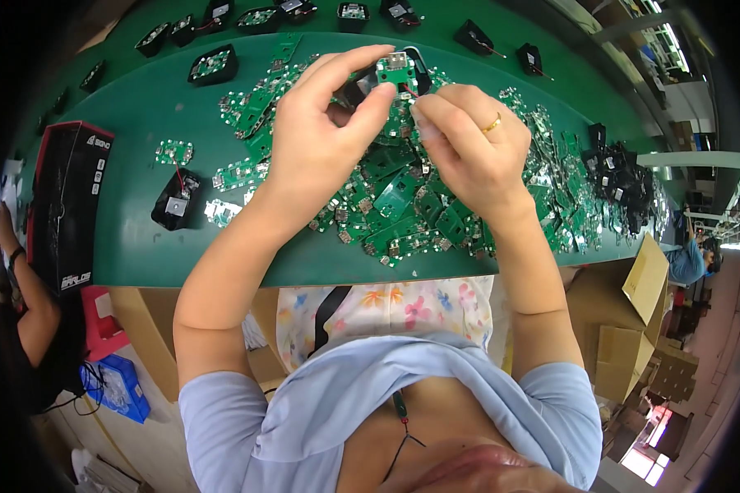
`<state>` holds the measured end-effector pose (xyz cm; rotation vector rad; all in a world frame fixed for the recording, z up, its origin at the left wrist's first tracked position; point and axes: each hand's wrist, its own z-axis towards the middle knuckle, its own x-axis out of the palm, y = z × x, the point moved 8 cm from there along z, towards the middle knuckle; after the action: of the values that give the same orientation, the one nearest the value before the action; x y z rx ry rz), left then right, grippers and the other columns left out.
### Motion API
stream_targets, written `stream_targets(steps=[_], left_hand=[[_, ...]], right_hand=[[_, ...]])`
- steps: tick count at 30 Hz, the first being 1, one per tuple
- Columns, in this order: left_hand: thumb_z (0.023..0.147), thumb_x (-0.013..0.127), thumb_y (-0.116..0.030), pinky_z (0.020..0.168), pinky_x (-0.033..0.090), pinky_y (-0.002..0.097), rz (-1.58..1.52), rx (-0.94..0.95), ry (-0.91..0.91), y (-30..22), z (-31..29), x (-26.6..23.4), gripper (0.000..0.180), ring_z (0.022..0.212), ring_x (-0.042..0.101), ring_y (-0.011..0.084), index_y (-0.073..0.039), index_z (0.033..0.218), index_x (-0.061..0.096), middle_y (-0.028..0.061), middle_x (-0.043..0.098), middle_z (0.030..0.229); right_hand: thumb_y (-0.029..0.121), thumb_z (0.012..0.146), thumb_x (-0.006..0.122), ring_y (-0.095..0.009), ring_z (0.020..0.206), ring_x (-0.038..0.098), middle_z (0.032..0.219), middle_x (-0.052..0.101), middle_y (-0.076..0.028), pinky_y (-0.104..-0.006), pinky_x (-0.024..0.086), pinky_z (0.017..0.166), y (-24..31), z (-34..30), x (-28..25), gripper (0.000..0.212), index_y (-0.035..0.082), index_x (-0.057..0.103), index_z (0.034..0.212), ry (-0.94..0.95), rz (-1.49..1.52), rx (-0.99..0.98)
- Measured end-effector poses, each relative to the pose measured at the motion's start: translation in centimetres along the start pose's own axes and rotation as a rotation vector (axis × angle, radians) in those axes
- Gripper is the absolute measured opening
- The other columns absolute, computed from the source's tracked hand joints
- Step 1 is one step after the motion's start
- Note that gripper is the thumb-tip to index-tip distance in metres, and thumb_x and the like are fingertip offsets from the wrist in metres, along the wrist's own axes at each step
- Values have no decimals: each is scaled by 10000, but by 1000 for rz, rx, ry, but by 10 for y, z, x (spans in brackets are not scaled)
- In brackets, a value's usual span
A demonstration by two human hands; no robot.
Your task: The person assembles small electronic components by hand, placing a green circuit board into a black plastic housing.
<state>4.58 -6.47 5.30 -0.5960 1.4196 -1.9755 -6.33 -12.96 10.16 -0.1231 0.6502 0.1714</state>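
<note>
Above a heap of green circuit boards (pixel 395 193), my left hand (pixel 316 127) grips a small green circuit board (pixel 396 69) by its edges, thumb at the near side and index finger at the far side. A black plastic housing (pixel 357 87) sits right behind this board, partly hidden by the fingers. My right hand (pixel 481 148), with a ring on one finger, is closed in a pinch at the near right corner of the board. A thin red wire (pixel 409 89) runs from the board to those fingertips.
Black housings (pixel 214 64) with boards line the far side. At the left lie a black housing (pixel 175 200) wired to a board and a tall black box (pixel 64 205). Black parts (pixel 621 177) are piled at the right. Cardboard boxes (pixel 612 329) stand below the table edge; another person's arm (pixel 33 304) shows far left.
</note>
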Motion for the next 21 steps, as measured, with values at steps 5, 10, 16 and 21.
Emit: stream_targets(steps=[5, 10, 16, 21], left_hand=[[771, 617, -56, 541, 427, 179, 68, 99, -44, -3, 1, 0, 289, 652, 510, 56, -51, 1059, 590, 28, 543, 876], [760, 623, -53, 537, 429, 187, 100, 149, -72, -6, 0, -2, 287, 636, 517, 68, -45, 1045, 592, 39, 555, 893], [750, 625, -45, 548, 443, 225, 182, 216, -83, -13, -1, -3, 260, 634, 540, 113, -20, 1007, 589, 65, 564, 885], [773, 596, -20, 533, 417, 178, 298, 338, -72, -18, -4, -2, 288, 661, 511, 66, -52, 1059, 588, 28, 570, 907]], right_hand=[[56, 615, 639, -161, 567, 532, 752, 540, -19, -275, 409, 477, 0, 1, 1, 223, 79, 562, 823, 29, -5, -18], [59, 637, 624, -156, 573, 520, 751, 531, -23, -274, 415, 483, 2, 4, 5, 195, 73, 558, 821, 82, -45, -64], [62, 631, 597, -154, 563, 493, 739, 490, -11, -273, 407, 470, 8, 8, 10, 193, 82, 550, 817, 219, -83, -138], [42, 622, 581, -170, 562, 488, 733, 475, -21, -288, 413, 467, 7, 15, 12, 195, 87, 545, 809, 306, -51, -154]])
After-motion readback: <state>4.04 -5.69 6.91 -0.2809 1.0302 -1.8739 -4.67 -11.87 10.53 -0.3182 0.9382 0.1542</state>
